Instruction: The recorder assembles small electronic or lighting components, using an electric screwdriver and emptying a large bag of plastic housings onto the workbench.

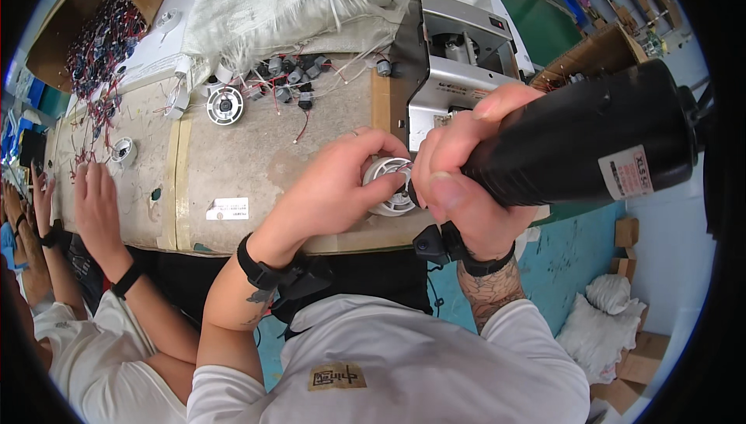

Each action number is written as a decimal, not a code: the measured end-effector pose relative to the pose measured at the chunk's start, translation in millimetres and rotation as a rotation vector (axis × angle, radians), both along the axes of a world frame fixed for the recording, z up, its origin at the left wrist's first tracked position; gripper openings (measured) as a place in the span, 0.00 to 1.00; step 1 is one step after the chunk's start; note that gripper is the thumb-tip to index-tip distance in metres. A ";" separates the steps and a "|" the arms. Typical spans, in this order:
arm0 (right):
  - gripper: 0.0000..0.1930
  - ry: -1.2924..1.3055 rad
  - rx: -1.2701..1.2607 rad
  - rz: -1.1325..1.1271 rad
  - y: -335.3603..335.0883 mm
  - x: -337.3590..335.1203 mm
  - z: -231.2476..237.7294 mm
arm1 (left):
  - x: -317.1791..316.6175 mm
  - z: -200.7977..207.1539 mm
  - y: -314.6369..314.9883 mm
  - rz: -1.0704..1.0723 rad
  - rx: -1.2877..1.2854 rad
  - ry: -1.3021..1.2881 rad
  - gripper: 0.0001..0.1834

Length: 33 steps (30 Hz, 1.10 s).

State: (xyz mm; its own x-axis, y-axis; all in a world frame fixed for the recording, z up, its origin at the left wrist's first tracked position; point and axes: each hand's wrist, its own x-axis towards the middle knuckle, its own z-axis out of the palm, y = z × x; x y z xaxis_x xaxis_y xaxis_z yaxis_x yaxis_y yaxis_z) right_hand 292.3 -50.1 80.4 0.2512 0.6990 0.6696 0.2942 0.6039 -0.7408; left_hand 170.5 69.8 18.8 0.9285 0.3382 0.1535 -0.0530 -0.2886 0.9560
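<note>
At the table's near edge my left hand (pixel 334 179) is closed round a small white round plastic housing (pixel 396 206) with spokes inside. Its thumb and fingers grip the rim. My right hand (pixel 470 167) wraps round a thick black electric screwdriver (pixel 575 136) with a cable at its back end. The screwdriver lies nearly level, its front end pointing at the housing. My right fingers hide its tip, so contact with a screw cannot be seen. Another white round housing (pixel 225 105) with a black centre lies farther back on the cardboard-covered table (pixel 233 160).
Several small grey-and-black motors (pixel 291 74) with wires lie behind the hands. A metal machine (pixel 466 43) stands at the back right. A cardboard box of wired parts (pixel 101 43) tips open at the back left. A co-worker's hand (pixel 97 195) is at left near a white housing (pixel 123 150).
</note>
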 end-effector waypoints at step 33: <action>0.35 0.075 -0.291 -0.200 -3.7 6.3 -23.8 | -7.2 19.7 -31.3 -0.011 -1.415 -0.365 0.25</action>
State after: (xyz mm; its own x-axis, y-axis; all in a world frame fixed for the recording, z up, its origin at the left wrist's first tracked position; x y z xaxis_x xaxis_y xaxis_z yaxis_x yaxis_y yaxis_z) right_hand 298.6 -53.7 56.5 0.4433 0.7895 0.4245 0.3233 0.3009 -0.8972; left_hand 163.3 38.5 38.5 0.9152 0.3967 -0.0717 -0.3452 0.8631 0.3687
